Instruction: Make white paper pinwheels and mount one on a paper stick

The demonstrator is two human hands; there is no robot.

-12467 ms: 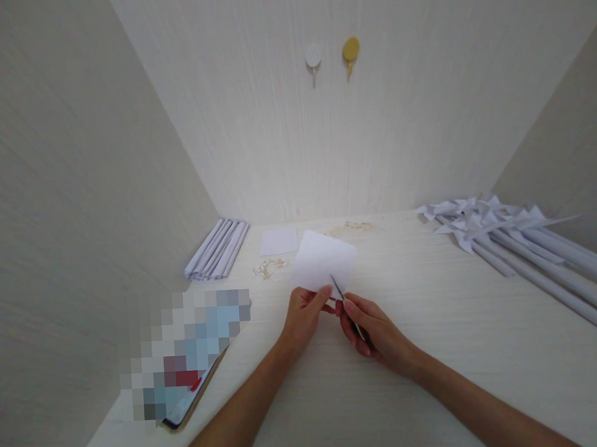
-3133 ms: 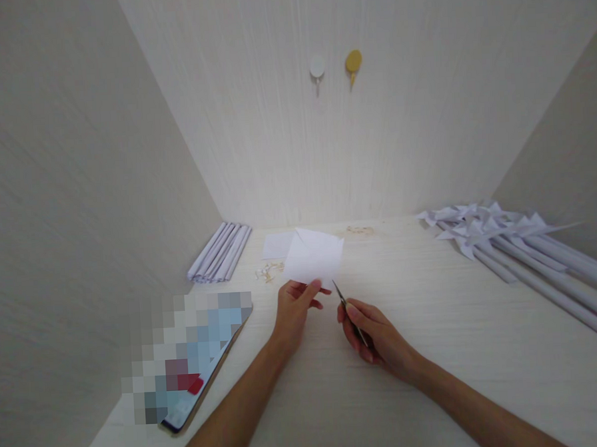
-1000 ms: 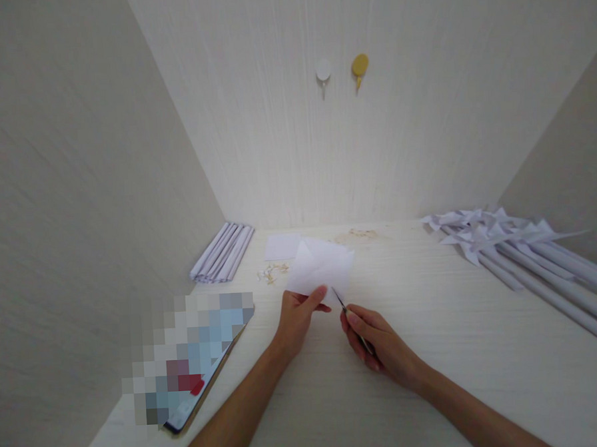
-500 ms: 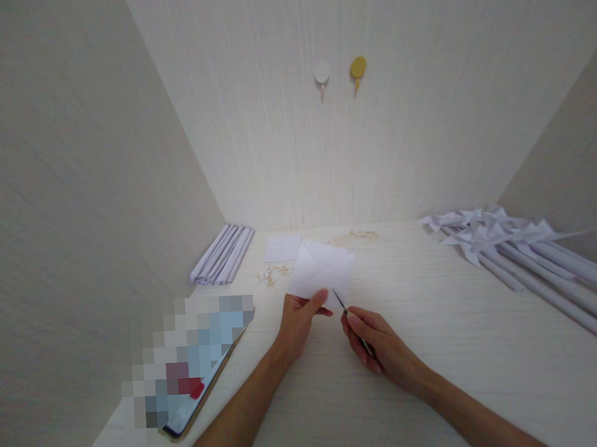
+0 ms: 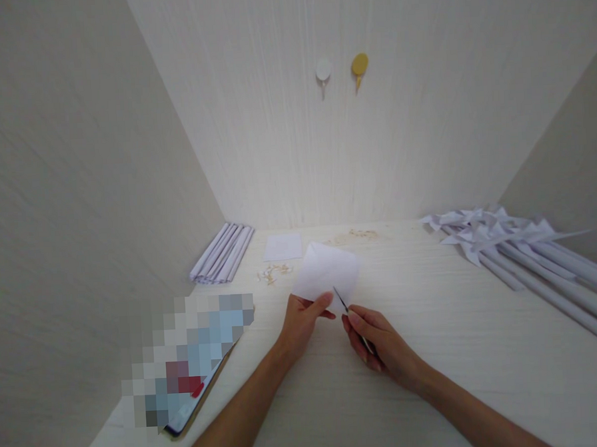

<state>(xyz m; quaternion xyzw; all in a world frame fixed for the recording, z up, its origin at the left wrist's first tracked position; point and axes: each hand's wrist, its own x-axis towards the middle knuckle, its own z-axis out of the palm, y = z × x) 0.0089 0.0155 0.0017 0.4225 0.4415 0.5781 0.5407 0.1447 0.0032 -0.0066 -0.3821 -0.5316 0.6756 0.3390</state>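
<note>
My left hand [image 5: 306,320] pinches the near edge of a square white sheet of paper [image 5: 325,269] between thumb and fingers, holding it tilted above the table. Faint crease lines cross the sheet. In my right hand [image 5: 374,336] is what looks like a pair of scissors [image 5: 340,299], its handle mostly hidden by my fingers. One thin dark blade shows, lying over the paper's near right edge beside my left thumb; a second blade cannot be made out.
Rolled paper tubes [image 5: 225,254] lie at the left, near a white paper square [image 5: 283,247] and small pale bits [image 5: 274,273]. A phone [image 5: 202,388] rests at front left. Paper pinwheels on sticks [image 5: 520,245] pile up at right. Two hooks [image 5: 359,65] hang on the back wall.
My left hand and the sheet have shifted slightly to the right, bringing the paper further over toward the scissors. My right hand has barely moved.
</note>
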